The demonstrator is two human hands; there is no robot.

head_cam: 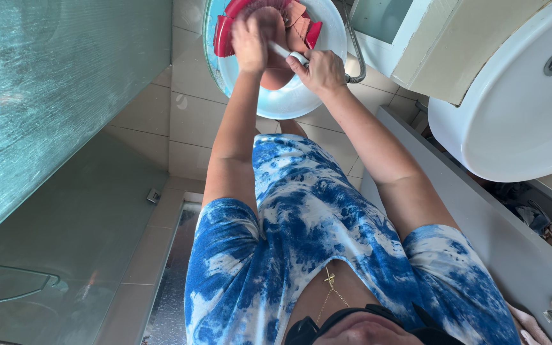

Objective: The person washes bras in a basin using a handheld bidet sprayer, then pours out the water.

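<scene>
Both arms reach down to a round pale-blue basin (289, 102) that stands on the tiled floor (186, 121); the top edge of the view cuts off the basin's far rim.

The right hand (319, 71) is closed in a fist around the white handle of a spray head (289, 55) at the basin's right rim. A ribbed metal hose (354, 51) curves away from that hand towards the cabinet. The nozzle end is hidden between the two hands.

The left hand (250, 39) lies on a red and pink thing (269, 38) in the far half of the basin. The hand is blurred, so I cannot tell whether its fingers grip or only press. The thing is also hard to make out. It has red ridged edges (223, 35) on the left and right and a softer pink mass in the middle, which runs down under the hands. Its upper part is cut off.

At the right, a white washbasin (512, 121) with a metal drain sits above a grey cabinet (480, 217). Clutter on the cabinet's shelf is too dark to tell apart. At the left, a frosted glass shower screen (52, 83) fills the view. The blue and white tie-dye shirt (301, 223) hides the floor close by.
</scene>
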